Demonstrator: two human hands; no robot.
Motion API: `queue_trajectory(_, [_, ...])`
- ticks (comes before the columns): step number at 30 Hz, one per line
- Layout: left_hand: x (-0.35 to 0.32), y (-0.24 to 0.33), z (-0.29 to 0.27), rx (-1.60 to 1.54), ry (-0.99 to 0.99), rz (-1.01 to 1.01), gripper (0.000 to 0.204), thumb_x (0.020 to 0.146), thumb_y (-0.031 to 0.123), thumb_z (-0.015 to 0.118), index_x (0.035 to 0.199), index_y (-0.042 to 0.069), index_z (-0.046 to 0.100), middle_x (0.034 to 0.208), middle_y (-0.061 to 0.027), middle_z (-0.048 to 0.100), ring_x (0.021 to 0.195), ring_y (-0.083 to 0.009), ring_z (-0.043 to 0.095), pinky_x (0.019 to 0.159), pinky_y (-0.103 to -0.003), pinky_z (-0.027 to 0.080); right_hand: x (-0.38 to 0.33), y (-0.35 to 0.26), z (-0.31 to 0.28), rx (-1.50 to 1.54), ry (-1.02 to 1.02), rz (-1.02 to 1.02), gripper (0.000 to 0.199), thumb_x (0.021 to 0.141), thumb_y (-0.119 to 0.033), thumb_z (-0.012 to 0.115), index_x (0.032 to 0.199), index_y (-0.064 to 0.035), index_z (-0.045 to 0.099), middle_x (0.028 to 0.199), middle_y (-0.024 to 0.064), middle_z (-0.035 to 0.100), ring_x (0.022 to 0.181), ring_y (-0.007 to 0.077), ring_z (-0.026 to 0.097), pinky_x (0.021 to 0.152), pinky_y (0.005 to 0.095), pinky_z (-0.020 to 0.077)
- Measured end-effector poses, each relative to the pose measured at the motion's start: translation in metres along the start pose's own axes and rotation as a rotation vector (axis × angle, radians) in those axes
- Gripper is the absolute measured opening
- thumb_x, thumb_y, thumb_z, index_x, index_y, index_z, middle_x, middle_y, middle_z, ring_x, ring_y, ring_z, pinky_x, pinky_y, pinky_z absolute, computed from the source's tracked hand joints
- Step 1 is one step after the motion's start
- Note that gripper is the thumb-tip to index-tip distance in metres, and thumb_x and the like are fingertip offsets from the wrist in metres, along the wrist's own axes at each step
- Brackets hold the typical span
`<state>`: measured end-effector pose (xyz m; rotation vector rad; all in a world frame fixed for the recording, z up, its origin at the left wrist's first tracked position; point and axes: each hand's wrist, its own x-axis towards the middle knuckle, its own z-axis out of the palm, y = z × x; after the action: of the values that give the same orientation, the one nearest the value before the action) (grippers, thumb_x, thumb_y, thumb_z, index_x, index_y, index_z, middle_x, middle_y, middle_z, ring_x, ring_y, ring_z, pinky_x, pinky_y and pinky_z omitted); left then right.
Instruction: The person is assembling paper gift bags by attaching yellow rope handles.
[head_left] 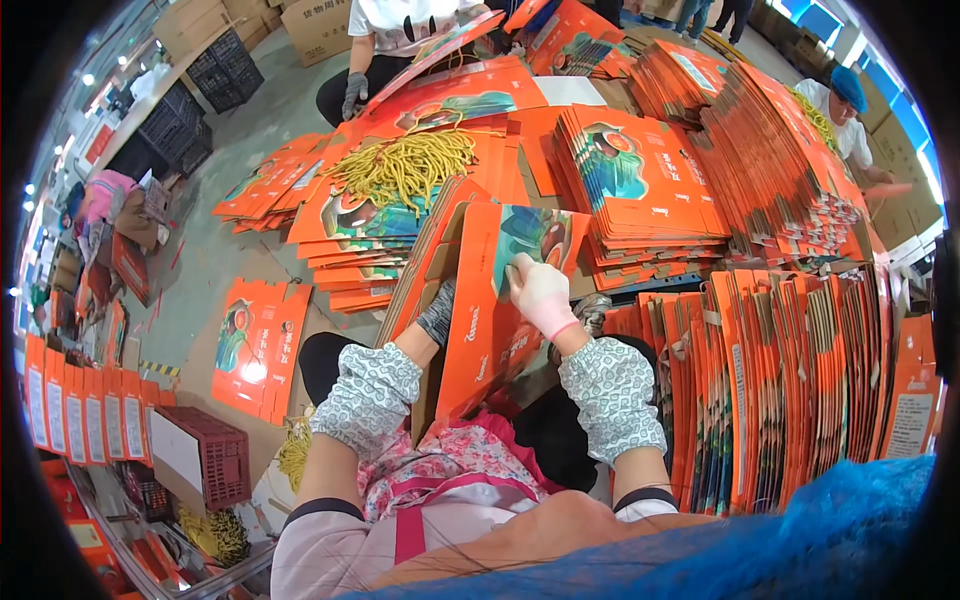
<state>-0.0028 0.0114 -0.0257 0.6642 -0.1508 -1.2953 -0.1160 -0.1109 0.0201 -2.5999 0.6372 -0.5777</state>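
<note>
Tilted above the floral apron (445,465), the flat orange printed carton (485,325) looks light, stiff but creasable, best taken by its long edges; the right hand (541,296) rests curled on its face, the left hand (437,313) is partly hidden, and whether either pinches I cannot tell.

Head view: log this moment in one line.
left hand: gray-gloved, partly hidden; right hand: white-gloved, touching orange carton; yellow cords: on stacked cartons

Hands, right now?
Left hand: fingers hidden behind the orange carton; grip can't be told.
Right hand: white-gloved, on the carton's printed face; open or closed can't be told.
</note>
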Motion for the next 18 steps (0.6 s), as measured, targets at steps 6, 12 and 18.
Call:
queue_trajectory(6, [-0.008,0.012,0.03,-0.016,0.31,-0.009,0.02,0.091,0.019,0.049,0.102,0.004,0.057,0.094,-0.0058,0.061,0.082,-0.0187,0.057,0.074,-0.031,0.048,-0.003,0.007,-0.007,-0.01,-0.07,0.031,0.015,0.087,-0.025,0.054,0.086,-0.0094,0.056,0.068,0.0167,0.061,0.067,0.0362,0.06,0.059,0.047,0.0457])
queue_trajectory(12, [0.025,0.005,-0.02,1.432,-0.045,0.407,0.02,0.087,0.019,0.054,0.099,0.004,0.06,0.095,-0.0114,0.063,0.085,-0.023,0.06,0.076,-0.035,0.049,-0.005,0.01,-0.014,0.066,-0.133,-0.042,0.018,0.088,-0.024,0.052,0.085,-0.0067,0.053,0.07,0.0183,0.062,0.07,0.0368,0.061,0.061,0.0471,0.0467])
queue_trajectory(18, [0.037,-0.003,-0.039,1.635,-0.163,0.546,0.02,0.085,0.019,0.056,0.097,0.004,0.061,0.094,-0.0133,0.064,0.086,-0.0241,0.061,0.076,-0.035,0.049,-0.007,0.016,-0.022,0.283,-0.156,0.025,0.021,0.087,-0.028,0.053,0.088,-0.0068,0.056,0.076,0.0179,0.063,0.076,0.0378,0.061,0.066,0.0469,0.0472])
